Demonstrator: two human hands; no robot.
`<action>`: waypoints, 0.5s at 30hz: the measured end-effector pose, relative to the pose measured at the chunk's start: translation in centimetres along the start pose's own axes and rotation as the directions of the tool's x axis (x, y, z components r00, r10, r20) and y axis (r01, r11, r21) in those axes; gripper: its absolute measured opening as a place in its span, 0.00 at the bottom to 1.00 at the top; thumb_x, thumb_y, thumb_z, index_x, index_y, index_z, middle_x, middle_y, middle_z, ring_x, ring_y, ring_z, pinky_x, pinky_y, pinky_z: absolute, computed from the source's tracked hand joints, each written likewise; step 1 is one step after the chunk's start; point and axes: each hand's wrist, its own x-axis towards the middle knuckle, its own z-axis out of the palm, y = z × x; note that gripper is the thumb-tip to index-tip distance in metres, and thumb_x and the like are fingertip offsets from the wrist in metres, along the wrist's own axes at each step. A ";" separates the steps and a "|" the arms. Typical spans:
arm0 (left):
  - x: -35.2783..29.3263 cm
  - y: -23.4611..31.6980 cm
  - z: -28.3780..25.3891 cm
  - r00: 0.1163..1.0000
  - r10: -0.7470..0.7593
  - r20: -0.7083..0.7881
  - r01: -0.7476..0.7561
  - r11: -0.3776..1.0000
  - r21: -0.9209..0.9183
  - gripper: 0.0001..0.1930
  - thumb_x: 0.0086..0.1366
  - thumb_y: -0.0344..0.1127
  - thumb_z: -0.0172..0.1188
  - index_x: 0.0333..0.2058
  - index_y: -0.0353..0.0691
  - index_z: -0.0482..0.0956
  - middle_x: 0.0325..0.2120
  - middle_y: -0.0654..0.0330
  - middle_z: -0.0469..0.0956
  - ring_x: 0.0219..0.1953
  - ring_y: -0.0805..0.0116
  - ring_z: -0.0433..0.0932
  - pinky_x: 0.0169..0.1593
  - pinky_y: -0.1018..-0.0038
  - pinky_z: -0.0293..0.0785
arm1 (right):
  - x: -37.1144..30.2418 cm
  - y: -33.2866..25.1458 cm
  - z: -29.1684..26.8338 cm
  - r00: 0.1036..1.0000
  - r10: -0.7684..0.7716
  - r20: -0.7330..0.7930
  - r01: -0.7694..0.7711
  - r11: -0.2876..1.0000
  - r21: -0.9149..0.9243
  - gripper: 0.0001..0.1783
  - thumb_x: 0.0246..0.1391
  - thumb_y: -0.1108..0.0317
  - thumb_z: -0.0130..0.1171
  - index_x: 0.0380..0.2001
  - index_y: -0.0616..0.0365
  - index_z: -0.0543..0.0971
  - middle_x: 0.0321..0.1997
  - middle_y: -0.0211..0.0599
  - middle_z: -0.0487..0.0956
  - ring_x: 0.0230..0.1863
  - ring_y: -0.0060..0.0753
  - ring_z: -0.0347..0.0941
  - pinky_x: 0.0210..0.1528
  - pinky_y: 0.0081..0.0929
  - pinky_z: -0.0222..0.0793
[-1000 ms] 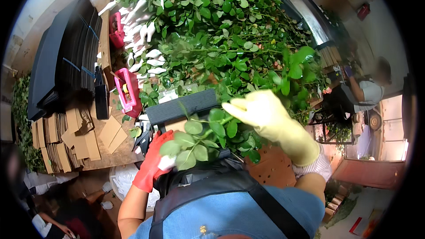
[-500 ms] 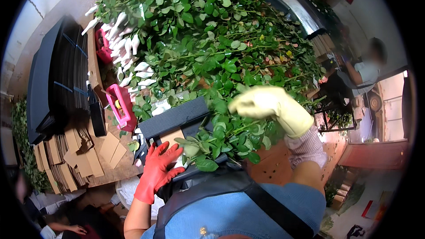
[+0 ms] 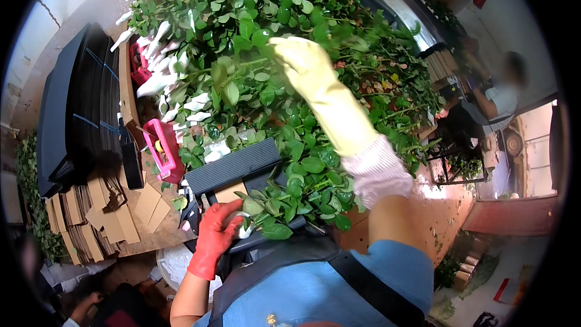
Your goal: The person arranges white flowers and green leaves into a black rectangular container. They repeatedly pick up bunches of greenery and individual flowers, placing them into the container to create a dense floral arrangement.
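Note:
My right hand (image 3: pixel 299 63), in a pale yellow rubber glove, reaches over the pile of leafy rose stems (image 3: pixel 339 42). Its fingers close on a rose stem whose leaves (image 3: pixel 227 85) blur to the left, beside a smeared white-sleeved bud (image 3: pixel 156 85). My left hand (image 3: pixel 213 235), in a red rubber glove, is low near my body. Its fingers curl round a white-sleeved rose bud (image 3: pixel 243 227), partly hidden by the glove. Leafy stems (image 3: pixel 290 200) from there lie over a dark corrugated cardboard wrap (image 3: pixel 233 165) with a tan cardboard piece (image 3: pixel 230 192).
Pink tape dispenser (image 3: pixel 164 150) stands left of the wrap, near a black upright object (image 3: pixel 131 160). Stacked dark cardboard sheets (image 3: pixel 75 106) and tan cardboard pieces (image 3: pixel 112 218) occupy the left. Another person (image 3: pixel 505 94) is at the far right; a person's hand (image 3: pixel 91 300) shows lower left.
My right hand has swung up and left across the pile and now grips a stem, whose leaves are moving. The spread fingers of my left hand have drawn together by the white-sleeved bud.

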 end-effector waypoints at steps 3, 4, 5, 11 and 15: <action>-0.5 -1.6 0.3 0.967 -0.242 0.080 0.254 0.888 -0.384 0.31 0.61 0.24 0.73 0.63 0.40 0.75 0.56 0.55 0.81 0.59 0.61 0.81 0.64 0.67 0.75 | -3.3 -5.8 -7.4 0.972 -0.065 0.228 -0.008 0.952 0.305 0.17 0.58 0.79 0.56 0.46 0.54 0.86 0.39 0.41 0.88 0.40 0.45 0.85 0.46 0.42 0.82; -0.4 -1.8 0.3 0.949 -0.295 0.107 0.310 0.821 -0.480 0.35 0.59 0.23 0.74 0.65 0.39 0.73 0.59 0.55 0.79 0.61 0.62 0.79 0.67 0.67 0.74 | -5.2 -6.8 -8.8 0.958 -0.123 0.261 0.019 0.929 0.370 0.16 0.57 0.79 0.56 0.46 0.53 0.86 0.38 0.39 0.88 0.39 0.46 0.85 0.44 0.44 0.82; -0.2 -2.9 0.7 0.960 -0.269 0.082 0.275 0.838 -0.472 0.39 0.57 0.22 0.76 0.66 0.38 0.70 0.61 0.55 0.78 0.62 0.62 0.78 0.67 0.66 0.73 | -8.3 -6.7 -9.7 0.885 -0.105 0.453 -0.047 0.949 0.312 0.22 0.55 0.81 0.56 0.50 0.51 0.85 0.44 0.41 0.88 0.42 0.47 0.85 0.45 0.42 0.82; 0.8 -0.5 -0.4 0.976 -0.200 0.089 0.218 0.841 -0.496 0.39 0.55 0.24 0.78 0.66 0.44 0.74 0.62 0.57 0.77 0.64 0.59 0.76 0.66 0.66 0.73 | -17.3 -8.7 -7.0 0.337 0.427 0.839 -0.333 0.887 -0.318 0.15 0.68 0.61 0.52 0.50 0.49 0.84 0.46 0.38 0.87 0.46 0.47 0.84 0.49 0.43 0.80; 0.9 -0.9 -1.0 0.995 -0.018 0.098 0.036 0.981 -0.191 0.30 0.60 0.29 0.76 0.62 0.45 0.79 0.59 0.56 0.78 0.62 0.57 0.78 0.63 0.65 0.74 | -17.4 -6.6 -6.6 0.338 0.154 0.929 -0.149 0.983 -0.108 0.23 0.63 0.55 0.59 0.55 0.56 0.81 0.65 0.44 0.80 0.55 0.52 0.81 0.56 0.42 0.79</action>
